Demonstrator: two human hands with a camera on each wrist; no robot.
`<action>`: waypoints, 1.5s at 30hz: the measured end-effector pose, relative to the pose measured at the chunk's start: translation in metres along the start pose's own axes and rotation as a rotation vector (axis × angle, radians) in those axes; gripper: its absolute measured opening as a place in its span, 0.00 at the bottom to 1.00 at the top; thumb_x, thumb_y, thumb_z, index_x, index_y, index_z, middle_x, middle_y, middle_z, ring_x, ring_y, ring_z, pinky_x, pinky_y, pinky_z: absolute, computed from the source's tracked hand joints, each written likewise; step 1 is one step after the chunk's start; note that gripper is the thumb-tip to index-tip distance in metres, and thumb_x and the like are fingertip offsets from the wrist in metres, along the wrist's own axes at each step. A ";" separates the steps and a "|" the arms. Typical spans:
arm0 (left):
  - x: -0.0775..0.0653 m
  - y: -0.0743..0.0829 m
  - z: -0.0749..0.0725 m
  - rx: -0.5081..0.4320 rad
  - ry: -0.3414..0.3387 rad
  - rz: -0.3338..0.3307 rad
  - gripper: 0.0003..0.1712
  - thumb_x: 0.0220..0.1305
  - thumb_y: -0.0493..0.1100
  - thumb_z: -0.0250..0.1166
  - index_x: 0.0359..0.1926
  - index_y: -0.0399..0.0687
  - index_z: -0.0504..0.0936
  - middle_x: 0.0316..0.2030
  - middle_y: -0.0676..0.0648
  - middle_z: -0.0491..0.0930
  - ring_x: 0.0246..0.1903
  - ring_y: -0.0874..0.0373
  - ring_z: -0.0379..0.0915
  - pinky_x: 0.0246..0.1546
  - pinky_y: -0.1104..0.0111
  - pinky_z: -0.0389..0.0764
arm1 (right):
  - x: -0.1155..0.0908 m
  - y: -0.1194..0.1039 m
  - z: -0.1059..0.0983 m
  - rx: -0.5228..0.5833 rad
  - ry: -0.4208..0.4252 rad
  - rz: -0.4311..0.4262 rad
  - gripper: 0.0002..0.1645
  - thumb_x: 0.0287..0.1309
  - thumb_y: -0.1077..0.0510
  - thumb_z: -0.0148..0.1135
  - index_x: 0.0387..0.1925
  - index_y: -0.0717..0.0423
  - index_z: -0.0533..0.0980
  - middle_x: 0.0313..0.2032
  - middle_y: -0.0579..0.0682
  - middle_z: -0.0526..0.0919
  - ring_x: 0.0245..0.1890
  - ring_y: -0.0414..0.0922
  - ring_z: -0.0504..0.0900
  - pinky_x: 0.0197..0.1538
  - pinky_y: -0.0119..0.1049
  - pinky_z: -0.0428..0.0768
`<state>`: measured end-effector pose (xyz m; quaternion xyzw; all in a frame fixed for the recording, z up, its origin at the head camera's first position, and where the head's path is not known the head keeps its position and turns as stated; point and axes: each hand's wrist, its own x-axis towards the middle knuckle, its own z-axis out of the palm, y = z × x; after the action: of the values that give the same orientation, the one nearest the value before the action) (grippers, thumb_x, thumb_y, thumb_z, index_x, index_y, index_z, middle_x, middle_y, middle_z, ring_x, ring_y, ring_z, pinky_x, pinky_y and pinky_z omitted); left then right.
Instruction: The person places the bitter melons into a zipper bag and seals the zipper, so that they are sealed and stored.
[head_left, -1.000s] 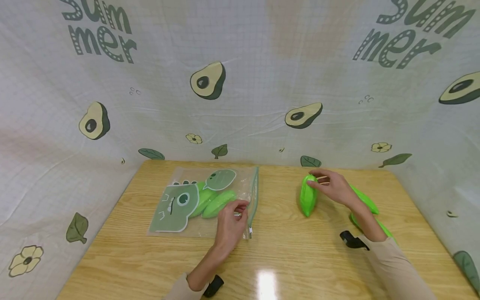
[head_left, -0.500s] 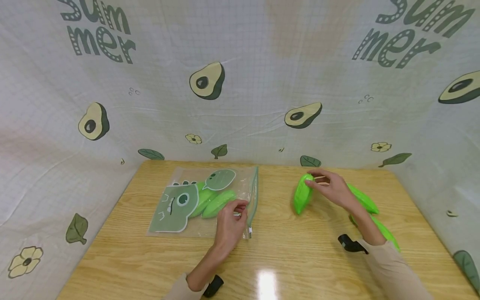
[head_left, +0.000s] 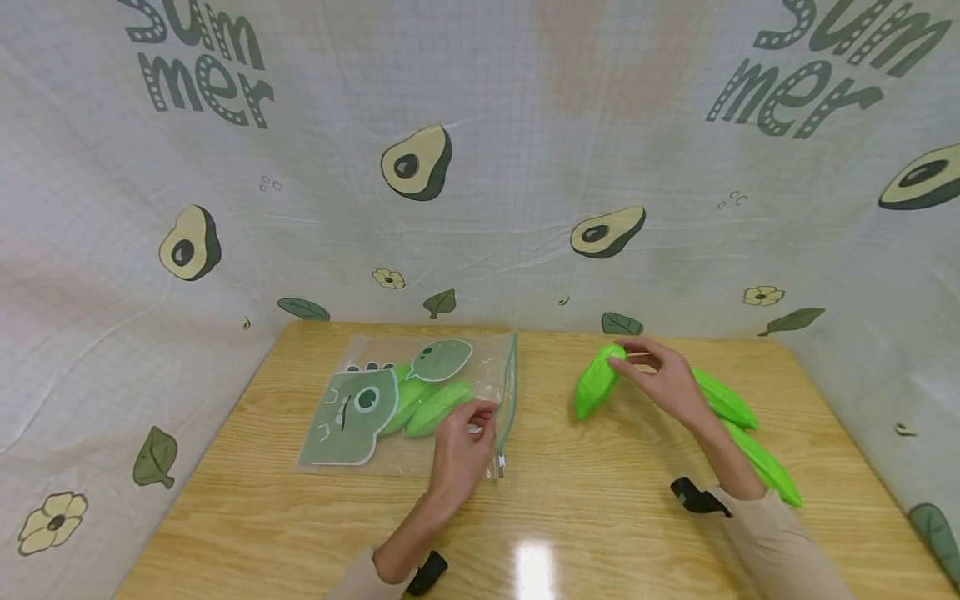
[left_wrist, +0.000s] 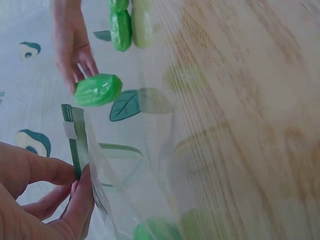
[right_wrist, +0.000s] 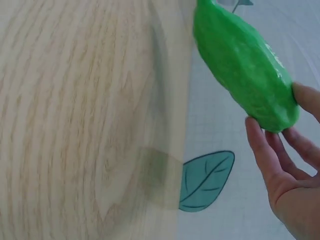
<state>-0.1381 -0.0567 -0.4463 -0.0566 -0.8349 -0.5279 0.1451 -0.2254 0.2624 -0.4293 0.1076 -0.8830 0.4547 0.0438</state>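
your right hand [head_left: 663, 379] grips a green fruit [head_left: 597, 383] by its blunt end, thumb on one side and fingers on the other. the fruit is right of the bag [head_left: 337, 446] and well apart from it; it looks lifted off the table [head_left: 600, 517], though you can't tell whether its tip clears the wood. your left hand [head_left: 463, 446] pinches the bag at its mouth, thumb and finger on the zip strip [left_wrist: 74, 150], near the slider [left_wrist: 69, 130].

the step in hand looks like bringing the fruit to the mouth. to do it well, raise the upper layer with your left hand so there's a real gap, and lead with the tip, low and level. don't squeeze harder than you need: the skin looks smooth and could slip, and you have only one end of it. steer clear of the slider, which might snag.

the fruit's long axis slants from far right, at your fingers, to near left, where the narrow tip points. the mouth faces right, so a small turn of the tip farther left should line it up. the two bagged fruits [head_left: 438, 408] slant likewise, near left to far right.
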 end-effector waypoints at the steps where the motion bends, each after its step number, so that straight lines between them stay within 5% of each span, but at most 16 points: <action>1: 0.000 0.000 0.000 -0.001 -0.001 0.000 0.11 0.60 0.23 0.65 0.42 0.35 0.86 0.36 0.43 0.84 0.36 0.51 0.83 0.35 0.72 0.86 | 0.000 0.000 0.001 0.015 0.012 0.002 0.30 0.69 0.48 0.66 0.67 0.56 0.75 0.61 0.60 0.79 0.58 0.58 0.81 0.46 0.22 0.79; 7: -0.001 -0.001 0.000 -0.006 -0.005 -0.005 0.12 0.60 0.23 0.64 0.42 0.34 0.86 0.36 0.43 0.84 0.37 0.51 0.83 0.35 0.72 0.86 | 0.000 0.001 0.007 0.075 0.060 -0.023 0.29 0.68 0.52 0.67 0.67 0.57 0.74 0.64 0.59 0.76 0.60 0.56 0.79 0.47 0.19 0.78; 16: -0.001 -0.001 0.001 -0.002 0.000 0.002 0.11 0.60 0.23 0.64 0.42 0.34 0.87 0.36 0.43 0.84 0.36 0.52 0.83 0.35 0.72 0.86 | -0.003 -0.003 0.017 0.209 0.100 -0.024 0.27 0.67 0.55 0.68 0.64 0.59 0.75 0.62 0.56 0.77 0.53 0.31 0.79 0.50 0.21 0.80; 25: -0.001 -0.001 0.001 -0.006 0.002 0.020 0.11 0.59 0.22 0.65 0.42 0.34 0.86 0.36 0.43 0.84 0.36 0.51 0.83 0.34 0.72 0.85 | -0.004 -0.001 0.028 0.328 0.128 -0.002 0.26 0.67 0.56 0.68 0.64 0.57 0.76 0.59 0.47 0.79 0.55 0.37 0.81 0.52 0.24 0.80; 45: 0.000 0.000 0.000 -0.008 0.002 0.011 0.11 0.60 0.23 0.64 0.42 0.34 0.86 0.36 0.43 0.84 0.36 0.51 0.83 0.35 0.72 0.86 | 0.003 -0.014 0.050 0.419 0.178 0.051 0.29 0.66 0.55 0.69 0.63 0.64 0.74 0.57 0.52 0.79 0.51 0.38 0.82 0.50 0.25 0.82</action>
<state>-0.1379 -0.0565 -0.4462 -0.0611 -0.8322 -0.5307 0.1488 -0.2243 0.2138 -0.4469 0.0514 -0.7642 0.6370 0.0868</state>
